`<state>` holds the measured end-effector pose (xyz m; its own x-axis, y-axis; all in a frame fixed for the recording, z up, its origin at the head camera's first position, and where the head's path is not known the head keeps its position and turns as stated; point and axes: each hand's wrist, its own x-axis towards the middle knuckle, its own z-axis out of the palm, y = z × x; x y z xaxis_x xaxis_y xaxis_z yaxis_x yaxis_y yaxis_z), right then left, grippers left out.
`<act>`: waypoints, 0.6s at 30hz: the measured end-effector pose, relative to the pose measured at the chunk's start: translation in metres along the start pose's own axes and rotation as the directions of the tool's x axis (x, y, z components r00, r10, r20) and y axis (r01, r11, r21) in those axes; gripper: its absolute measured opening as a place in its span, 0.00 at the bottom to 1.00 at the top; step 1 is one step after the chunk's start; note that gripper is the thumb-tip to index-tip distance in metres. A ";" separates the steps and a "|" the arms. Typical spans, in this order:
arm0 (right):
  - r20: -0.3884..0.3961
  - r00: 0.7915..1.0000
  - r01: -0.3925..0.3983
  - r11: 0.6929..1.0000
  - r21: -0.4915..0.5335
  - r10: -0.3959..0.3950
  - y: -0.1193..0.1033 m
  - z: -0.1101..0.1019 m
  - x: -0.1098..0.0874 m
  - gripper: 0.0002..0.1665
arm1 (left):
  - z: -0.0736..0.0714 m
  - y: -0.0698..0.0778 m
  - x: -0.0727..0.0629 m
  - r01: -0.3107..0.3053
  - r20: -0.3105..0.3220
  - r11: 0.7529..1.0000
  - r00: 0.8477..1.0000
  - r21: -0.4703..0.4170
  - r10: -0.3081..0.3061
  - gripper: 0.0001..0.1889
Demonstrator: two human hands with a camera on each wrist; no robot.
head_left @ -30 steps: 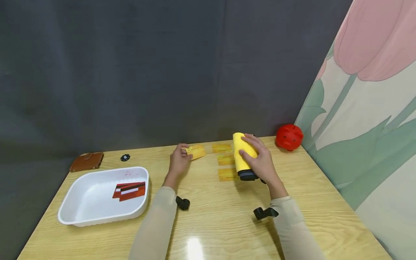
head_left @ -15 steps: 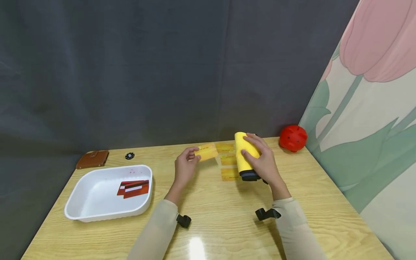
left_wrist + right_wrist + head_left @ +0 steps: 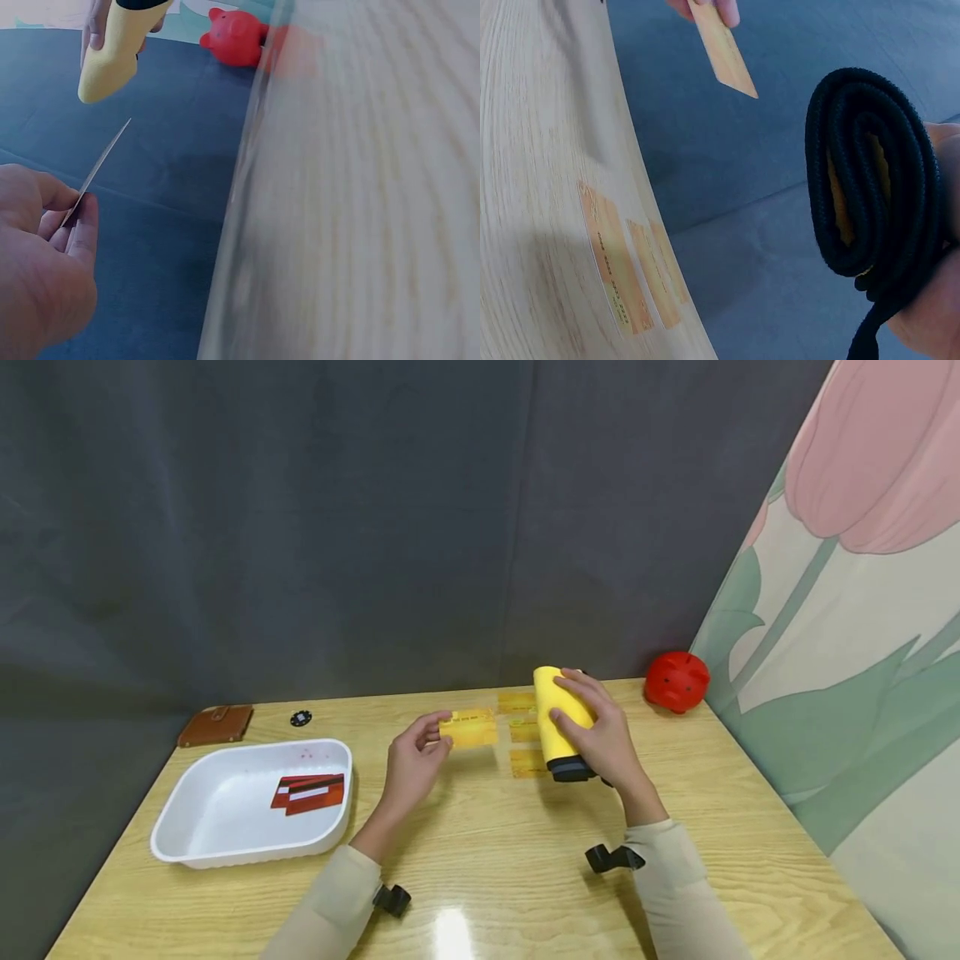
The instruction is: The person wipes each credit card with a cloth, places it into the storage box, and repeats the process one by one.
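Since the earlier frame the left hand (image 3: 408,766) has lifted its yellow card (image 3: 468,727) off the table (image 3: 480,860) and drawn it slightly back toward the near edge; thumb and fingertips pinch one end, the card hanging just above the far-middle wood. To its right three more yellow cards (image 3: 527,733) lie flat (partly hidden). The right hand (image 3: 600,735) curls around the rolled yellow pouch (image 3: 557,720) near the far right corner. The step looks like gathering cards; next calls for a steady carry.

- We see even, soft light and a bright glare spot on the table (image 3: 450,935) near us.
- The left wrist view is blurred.
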<state>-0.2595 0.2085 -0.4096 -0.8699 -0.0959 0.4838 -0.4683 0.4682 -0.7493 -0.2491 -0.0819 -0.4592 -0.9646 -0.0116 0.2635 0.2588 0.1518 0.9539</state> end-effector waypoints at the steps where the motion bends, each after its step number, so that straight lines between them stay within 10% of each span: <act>1: 0.004 1.000 0.005 1.000 0.004 -0.005 -0.001 0.001 0.000 0.27 | -0.001 0.001 0.000 -0.008 -0.002 1.000 1.000 -0.007 0.008 0.19; 18: 0.096 0.988 0.119 0.992 0.044 -0.122 -0.018 0.033 -0.006 0.28 | -0.005 0.013 0.002 -0.052 -0.018 0.998 0.998 -0.033 0.052 0.20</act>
<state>-0.2506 0.1721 -0.4141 -0.8169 -0.2360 0.5263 -0.5745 0.4148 -0.7056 -0.2469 -0.0849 -0.4454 -0.9488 -0.0215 0.3152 0.3106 0.1193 0.9430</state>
